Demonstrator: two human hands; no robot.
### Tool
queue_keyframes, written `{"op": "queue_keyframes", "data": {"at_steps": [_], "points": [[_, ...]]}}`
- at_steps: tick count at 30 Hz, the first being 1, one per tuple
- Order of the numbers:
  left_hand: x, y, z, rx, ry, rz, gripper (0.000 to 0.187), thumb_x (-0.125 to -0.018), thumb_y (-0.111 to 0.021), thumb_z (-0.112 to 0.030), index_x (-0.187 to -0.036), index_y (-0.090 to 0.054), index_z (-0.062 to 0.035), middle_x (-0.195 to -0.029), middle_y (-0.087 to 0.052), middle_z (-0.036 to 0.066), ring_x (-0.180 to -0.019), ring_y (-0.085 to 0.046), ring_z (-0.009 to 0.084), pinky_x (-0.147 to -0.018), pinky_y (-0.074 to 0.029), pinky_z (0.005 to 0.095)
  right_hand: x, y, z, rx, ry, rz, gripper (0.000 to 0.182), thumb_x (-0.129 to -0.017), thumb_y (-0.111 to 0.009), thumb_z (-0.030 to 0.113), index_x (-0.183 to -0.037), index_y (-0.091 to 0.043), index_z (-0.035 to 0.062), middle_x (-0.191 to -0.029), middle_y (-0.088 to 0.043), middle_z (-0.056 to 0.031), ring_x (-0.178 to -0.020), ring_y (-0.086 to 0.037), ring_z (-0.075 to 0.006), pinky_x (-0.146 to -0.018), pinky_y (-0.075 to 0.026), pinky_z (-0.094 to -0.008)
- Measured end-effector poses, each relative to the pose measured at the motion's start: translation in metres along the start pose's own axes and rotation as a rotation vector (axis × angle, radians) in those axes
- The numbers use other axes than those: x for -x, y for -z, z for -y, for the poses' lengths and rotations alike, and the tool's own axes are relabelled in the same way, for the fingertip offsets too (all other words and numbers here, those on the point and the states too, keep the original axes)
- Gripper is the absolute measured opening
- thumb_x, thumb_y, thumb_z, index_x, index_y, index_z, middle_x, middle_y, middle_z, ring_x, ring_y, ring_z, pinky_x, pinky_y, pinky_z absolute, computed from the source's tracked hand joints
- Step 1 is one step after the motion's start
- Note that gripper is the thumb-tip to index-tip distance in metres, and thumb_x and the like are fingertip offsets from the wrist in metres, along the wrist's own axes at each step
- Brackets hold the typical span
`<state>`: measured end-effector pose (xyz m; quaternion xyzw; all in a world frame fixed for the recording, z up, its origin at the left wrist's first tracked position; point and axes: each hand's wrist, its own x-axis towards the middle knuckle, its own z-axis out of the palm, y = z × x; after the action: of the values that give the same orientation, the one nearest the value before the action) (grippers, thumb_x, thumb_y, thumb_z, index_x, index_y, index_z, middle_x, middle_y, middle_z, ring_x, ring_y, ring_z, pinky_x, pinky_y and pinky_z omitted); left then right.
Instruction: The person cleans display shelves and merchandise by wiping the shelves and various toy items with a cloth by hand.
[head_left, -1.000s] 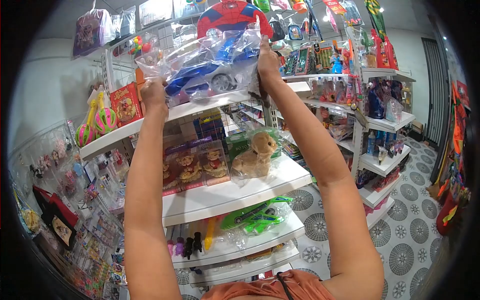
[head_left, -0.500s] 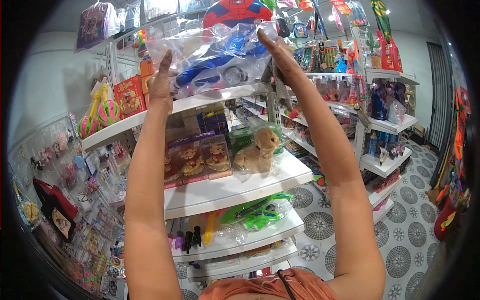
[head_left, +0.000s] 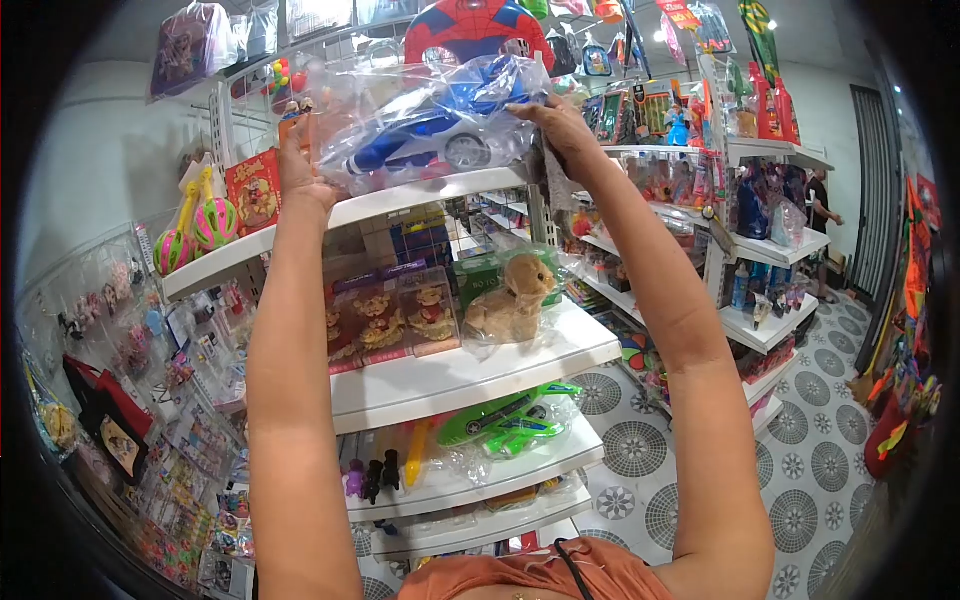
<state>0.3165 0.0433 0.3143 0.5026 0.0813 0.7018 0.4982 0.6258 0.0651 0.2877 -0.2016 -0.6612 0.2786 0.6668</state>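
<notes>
A blue and white toy car (head_left: 425,135) in a clear plastic bag lies on the top shelf (head_left: 430,190). At its left end, my left hand (head_left: 306,175) is open, fingers up and apart, next to an orange box (head_left: 293,128). My right hand (head_left: 563,130) is at the car's right end, its fingers touching the bag. A grey cloth (head_left: 556,182) hangs from that hand, held in its curled fingers. Behind the car is a red and blue Spider-Man item (head_left: 478,32).
Pink-green maracas (head_left: 215,222) and a red box (head_left: 254,188) stand left on the shelf. Below are a bagged plush dog (head_left: 512,300), boxed figurines (head_left: 430,315) and a green toy plane (head_left: 500,420). A person (head_left: 820,215) stands at the far right.
My left hand has moved left and down, off the bag's edge. My right hand has lowered slightly. The bagged car sits flatter on the shelf. A person has come into view at right.
</notes>
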Motion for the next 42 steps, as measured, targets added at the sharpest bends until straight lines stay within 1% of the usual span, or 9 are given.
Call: {"op": "queue_keyframes", "data": {"at_steps": [2,8,14,21,24,28,32,36,42], "points": [[0.004,-0.007,0.002,-0.113,-0.004,0.058,0.049,-0.075,-0.063,-0.033,-0.114,-0.052,-0.0056,-0.111,-0.057,0.013,-0.106,-0.053,0.0282,-0.082,-0.046,0.0537,-0.001,-0.002,-0.006,-0.037,0.077,0.024,0.038,-0.071,-0.068,0.020,-0.101,-0.055,0.0009,-0.083,-0.057,-0.0065,-0.071,-0.053,-0.0127,-0.062,-0.044,-0.0273],[-0.033,0.021,0.002,-0.223,0.263,0.061,0.047,-0.077,-0.063,-0.037,-0.111,-0.053,-0.0060,-0.108,-0.057,0.017,-0.090,-0.061,0.0274,-0.069,-0.054,0.0469,0.009,-0.003,-0.012,-0.120,0.117,0.017,0.042,-0.072,-0.068,0.017,-0.106,-0.054,-0.0023,-0.089,-0.058,-0.0059,-0.079,-0.054,-0.0123,-0.070,-0.043,-0.0264],[-0.014,0.010,0.007,-0.431,0.104,-0.173,0.041,-0.076,-0.062,-0.034,-0.109,-0.052,-0.0109,-0.095,-0.061,0.010,-0.081,-0.062,0.0242,-0.067,-0.054,0.0477,0.019,-0.007,-0.016,-0.172,0.219,-0.012,0.037,-0.074,-0.065,0.009,-0.109,-0.054,0.0001,-0.082,-0.058,-0.0024,-0.072,-0.053,-0.0084,-0.067,-0.043,-0.0229],[-0.001,0.000,0.001,-0.067,0.081,0.154,0.036,-0.079,-0.058,-0.031,-0.109,-0.053,-0.0111,-0.098,-0.061,0.005,-0.076,-0.062,0.0218,-0.065,-0.054,0.0399,0.044,-0.017,0.000,-0.181,0.400,-0.091,0.028,-0.075,-0.064,0.007,-0.101,-0.055,0.0007,-0.082,-0.061,-0.0030,-0.072,-0.054,-0.0078,-0.064,-0.043,-0.0217],[0.012,-0.015,0.002,-0.156,-0.024,0.052,0.036,-0.081,-0.057,-0.032,-0.109,-0.053,-0.0110,-0.100,-0.061,0.005,-0.078,-0.061,0.0205,-0.063,-0.053,0.0370,0.056,-0.022,0.016,-0.179,0.418,-0.092,0.026,-0.075,-0.064,0.006,-0.099,-0.055,0.0015,-0.084,-0.061,-0.0042,-0.073,-0.055,-0.0084,-0.064,-0.044,-0.0212],[0.023,-0.014,-0.004,-0.575,-0.002,0.020,0.036,-0.081,-0.057,-0.028,-0.111,-0.050,-0.0097,-0.113,-0.055,0.008,-0.100,-0.054,0.0241,-0.072,-0.049,0.0487,0.068,-0.019,0.033,-0.188,0.413,-0.075,0.021,-0.077,-0.065,0.009,-0.095,-0.054,0.0045,-0.080,-0.061,-0.0029,-0.067,-0.055,-0.0065,-0.056,-0.043,-0.0211],[0.048,-0.020,-0.011,-0.333,-0.055,0.042,0.041,-0.086,-0.053,-0.026,-0.123,-0.039,-0.0128,-0.118,-0.050,0.010,-0.111,-0.049,0.0281,-0.077,-0.047,0.0553,0.093,-0.021,0.063,-0.204,0.430,-0.006,0.026,-0.078,-0.066,0.011,-0.102,-0.055,0.0080,-0.075,-0.059,-0.0003,-0.061,-0.053,-0.0049,-0.046,-0.042,-0.0208],[0.063,-0.018,-0.033,0.088,-0.028,0.118,0.035,-0.090,-0.044,-0.024,-0.122,-0.039,-0.0121,-0.120,-0.048,0.011,-0.112,-0.047,0.0286,-0.085,-0.040,0.0620,0.125,-0.024,0.090,-0.138,0.393,-0.012,0.032,-0.079,-0.065,0.011,-0.108,-0.054,0.0043,-0.085,-0.062,-0.0033,-0.072,-0.057,-0.0073,-0.059,-0.045,-0.0205],[0.177,0.017,-0.027,-0.443,-0.414,-0.077,0.043,-0.086,-0.050,-0.032,-0.120,-0.047,-0.0075,-0.102,-0.057,0.011,-0.086,-0.058,0.0222,-0.072,-0.049,0.0404,0.211,-0.026,0.060,-0.260,0.268,0.006,0.040,-0.081,-0.058,0.023,-0.114,-0.048,0.0035,-0.081,-0.054,-0.0048,-0.067,-0.053,-0.0107,-0.052,-0.044,-0.0227]]}}
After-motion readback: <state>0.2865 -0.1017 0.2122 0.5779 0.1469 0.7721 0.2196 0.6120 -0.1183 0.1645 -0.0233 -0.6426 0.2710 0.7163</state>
